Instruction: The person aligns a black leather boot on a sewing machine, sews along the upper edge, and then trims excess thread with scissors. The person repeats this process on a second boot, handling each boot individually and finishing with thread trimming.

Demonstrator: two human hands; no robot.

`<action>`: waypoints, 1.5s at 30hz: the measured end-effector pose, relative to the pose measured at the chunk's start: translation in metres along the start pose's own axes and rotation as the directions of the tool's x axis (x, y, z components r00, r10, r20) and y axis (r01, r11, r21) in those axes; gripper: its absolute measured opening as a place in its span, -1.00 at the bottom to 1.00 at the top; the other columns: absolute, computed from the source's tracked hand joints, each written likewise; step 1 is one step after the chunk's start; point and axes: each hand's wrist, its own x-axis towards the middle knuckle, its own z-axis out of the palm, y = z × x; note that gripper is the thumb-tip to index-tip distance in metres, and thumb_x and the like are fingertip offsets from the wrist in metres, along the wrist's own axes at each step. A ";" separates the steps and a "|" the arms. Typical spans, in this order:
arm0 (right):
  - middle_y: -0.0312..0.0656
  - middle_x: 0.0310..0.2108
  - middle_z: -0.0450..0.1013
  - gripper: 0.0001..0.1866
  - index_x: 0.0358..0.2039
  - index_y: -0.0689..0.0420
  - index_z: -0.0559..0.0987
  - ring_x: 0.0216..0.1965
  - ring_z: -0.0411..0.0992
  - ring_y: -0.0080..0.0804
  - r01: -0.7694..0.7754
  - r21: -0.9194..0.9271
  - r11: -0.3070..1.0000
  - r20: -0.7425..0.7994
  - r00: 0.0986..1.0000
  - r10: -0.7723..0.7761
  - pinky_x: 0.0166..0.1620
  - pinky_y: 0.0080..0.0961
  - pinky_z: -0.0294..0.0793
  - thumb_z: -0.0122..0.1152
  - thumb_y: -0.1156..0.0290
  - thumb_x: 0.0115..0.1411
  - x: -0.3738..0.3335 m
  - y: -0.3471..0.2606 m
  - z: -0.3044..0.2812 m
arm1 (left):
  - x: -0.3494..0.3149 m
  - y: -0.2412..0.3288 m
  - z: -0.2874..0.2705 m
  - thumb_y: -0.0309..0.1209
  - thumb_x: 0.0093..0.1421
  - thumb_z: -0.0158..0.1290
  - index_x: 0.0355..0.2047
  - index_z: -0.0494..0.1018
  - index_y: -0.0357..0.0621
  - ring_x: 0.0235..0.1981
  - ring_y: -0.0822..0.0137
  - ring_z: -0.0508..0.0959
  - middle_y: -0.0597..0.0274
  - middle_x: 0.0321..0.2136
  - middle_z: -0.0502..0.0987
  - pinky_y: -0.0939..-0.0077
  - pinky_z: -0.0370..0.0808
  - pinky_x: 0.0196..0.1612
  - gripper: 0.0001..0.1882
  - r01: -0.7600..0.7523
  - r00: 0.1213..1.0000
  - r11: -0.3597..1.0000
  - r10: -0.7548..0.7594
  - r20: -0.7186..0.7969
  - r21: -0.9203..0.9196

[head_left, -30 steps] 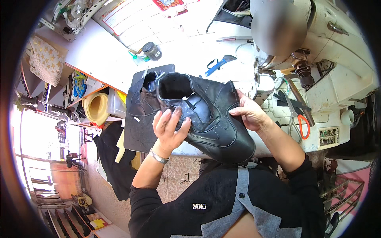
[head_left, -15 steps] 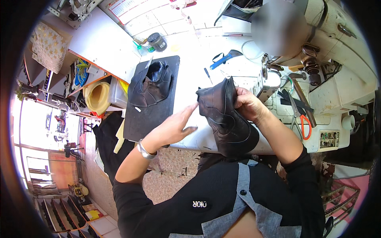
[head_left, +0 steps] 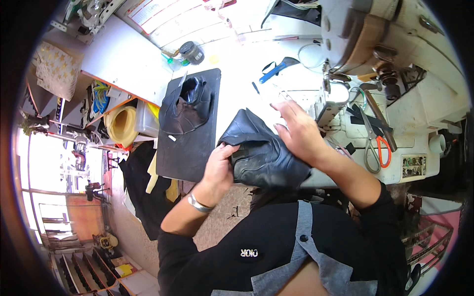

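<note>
Over the table's front edge, my left hand (head_left: 220,166) grips a black leather shoe upper (head_left: 264,157) by its left edge, with the thumb on top and the other fingers mostly hidden. Part of its opening and its inner side face up, and its lower right end is slightly blurred. Just right of the upper, my right hand (head_left: 299,127) is open, fingers stretched toward the back of the table; it holds nothing that I can make out. A second black shoe upper (head_left: 185,111) rests on the dark cutting mat (head_left: 190,155) to the left.
A sewing machine (head_left: 355,34) fills the back right. Orange-handled scissors (head_left: 383,152) and a hammer (head_left: 379,118) lie beside it. Farther back are a blue-handled knife (head_left: 277,70), a small dark tool (head_left: 255,88) and a dark jar (head_left: 191,53). A parts box (head_left: 414,166) sits at right.
My left hand has moved right and taken hold of the upper. My right hand has let go of it and opened. The upper has turned over and tilted, lower and to the left.
</note>
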 end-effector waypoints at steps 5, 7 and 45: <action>-0.13 -0.23 0.38 -0.60 -0.15 0.17 0.47 -0.25 0.43 -0.20 0.345 0.048 0.938 0.207 0.915 -0.347 -0.21 -0.36 0.48 0.31 0.43 -0.05 -0.020 -0.036 0.001 | -0.005 -0.033 0.017 -0.35 0.27 -0.11 -0.13 0.43 -0.23 -0.20 0.26 0.55 0.16 -0.21 0.56 0.34 0.45 -0.06 -0.74 -0.029 0.977 0.928 -0.052 -0.206 -0.372; -0.13 -0.21 0.36 -0.56 -0.16 0.15 0.47 -0.22 0.43 -0.19 0.184 0.044 0.982 0.198 0.962 -0.189 -0.21 -0.36 0.48 0.36 0.33 -0.07 -0.023 -0.033 0.003 | -0.008 -0.040 0.022 -0.30 0.31 -0.18 -0.07 0.40 -0.26 -0.08 0.20 0.52 0.10 -0.11 0.53 0.24 0.40 0.06 -0.67 -0.060 0.998 0.889 0.042 -0.049 -0.453; -0.16 -0.61 0.31 -0.91 -0.48 0.21 0.47 -0.60 0.36 -0.34 0.091 0.429 0.899 -0.165 0.986 -0.021 -0.53 -0.50 0.32 0.21 0.53 0.09 -0.033 -0.031 0.013 | -0.010 -0.046 0.035 -0.47 0.25 -0.02 -0.05 0.38 -0.23 -0.11 0.26 0.53 0.15 -0.13 0.51 0.34 0.48 -0.01 -0.74 -0.268 0.959 0.906 0.284 0.003 -0.327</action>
